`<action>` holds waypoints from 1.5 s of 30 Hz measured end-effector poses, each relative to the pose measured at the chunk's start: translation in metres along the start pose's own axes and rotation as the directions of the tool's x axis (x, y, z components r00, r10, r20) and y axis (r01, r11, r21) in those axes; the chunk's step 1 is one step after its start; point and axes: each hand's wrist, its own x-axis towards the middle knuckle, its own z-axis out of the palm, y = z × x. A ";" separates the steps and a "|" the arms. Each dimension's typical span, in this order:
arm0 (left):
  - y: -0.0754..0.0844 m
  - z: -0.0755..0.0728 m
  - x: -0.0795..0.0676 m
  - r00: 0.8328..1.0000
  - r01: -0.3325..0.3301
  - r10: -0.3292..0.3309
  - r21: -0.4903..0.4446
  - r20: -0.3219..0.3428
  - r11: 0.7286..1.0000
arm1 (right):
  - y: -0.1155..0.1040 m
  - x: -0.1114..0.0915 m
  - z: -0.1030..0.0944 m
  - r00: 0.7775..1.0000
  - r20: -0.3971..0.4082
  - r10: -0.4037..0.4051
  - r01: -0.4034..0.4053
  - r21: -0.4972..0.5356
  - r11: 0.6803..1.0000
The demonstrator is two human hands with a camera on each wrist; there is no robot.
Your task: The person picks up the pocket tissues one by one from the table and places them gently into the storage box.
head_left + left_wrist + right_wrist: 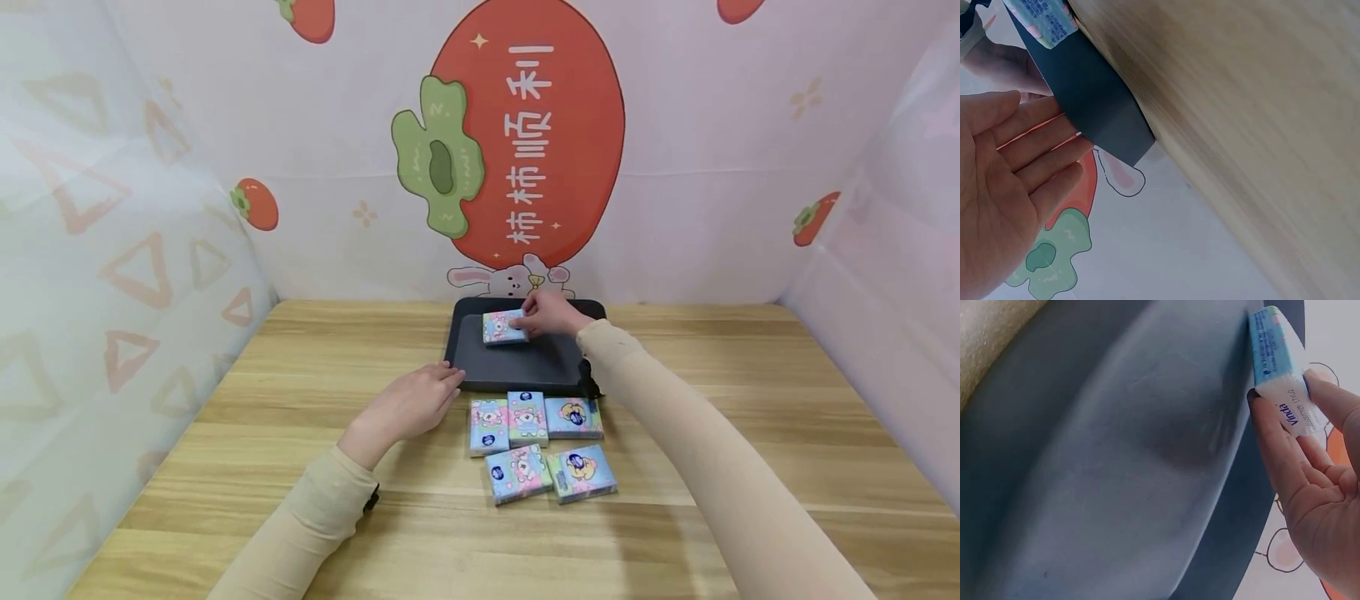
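Note:
My right hand (553,314) pinches a small tissue pack (501,327) over the dark tray (480,367). In the right wrist view the thumb and fingers grip one end of that pack (1282,375), which bears the print "Vinda". My left hand (420,400) reaches to the tray's near left corner, its fingertips right at the rim. The left wrist view shows the palm and nearly straight fingers (1054,147) at the tray's side (1097,100), holding nothing.
Several tissue packs (527,417) lie in two rows on the wooden table (360,533), just in front of the tray. A printed cloth wall (690,208) stands directly behind the tray, with cloth sides at left and right.

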 end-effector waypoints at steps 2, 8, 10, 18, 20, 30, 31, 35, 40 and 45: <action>0.000 0.000 0.000 1.000 0.003 -0.003 0.002 0.000 1.000 | -0.001 0.001 0.002 1.000 0.000 0.002 -0.002 -0.008 1.000; 0.001 0.000 -0.001 1.000 0.010 -0.010 -0.002 0.006 1.000 | -0.004 0.006 0.006 1.000 -0.008 0.029 -0.030 -0.047 0.998; 0.001 -0.001 -0.002 1.000 0.018 -0.018 -0.006 0.013 1.000 | -0.006 0.008 0.007 0.999 -0.016 0.042 -0.043 -0.055 0.998; 0.002 -0.001 -0.001 0.999 0.038 -0.038 0.001 0.036 0.999 | -0.011 0.016 0.012 0.997 -0.044 0.068 -0.070 -0.043 0.997; 0.001 -0.001 -0.001 0.998 0.042 -0.042 0.001 0.041 0.999 | -0.012 0.017 0.012 0.996 -0.050 0.076 -0.078 -0.038 0.996; 0.001 0.000 0.000 0.997 0.044 -0.044 0.005 0.065 0.999 | -0.021 0.016 0.010 0.987 -0.086 0.134 -0.139 -0.067 0.988; 0.001 0.000 0.000 0.997 0.044 -0.045 0.006 0.066 0.999 | -0.021 0.016 0.010 0.987 -0.088 0.137 -0.143 -0.065 0.988; 0.002 -0.001 0.001 0.997 0.039 -0.040 0.010 0.059 0.999 | -0.022 0.016 0.010 0.983 -0.104 0.151 -0.158 -0.066 0.985; 0.001 -0.002 0.001 0.999 0.029 -0.029 0.003 0.046 1.000 | -0.021 0.020 0.013 0.978 -0.127 0.167 -0.176 -0.063 0.982; 0.000 0.001 0.001 0.999 0.021 -0.021 0.014 0.036 1.000 | -0.020 0.024 0.017 0.970 -0.135 0.203 -0.209 -0.026 0.978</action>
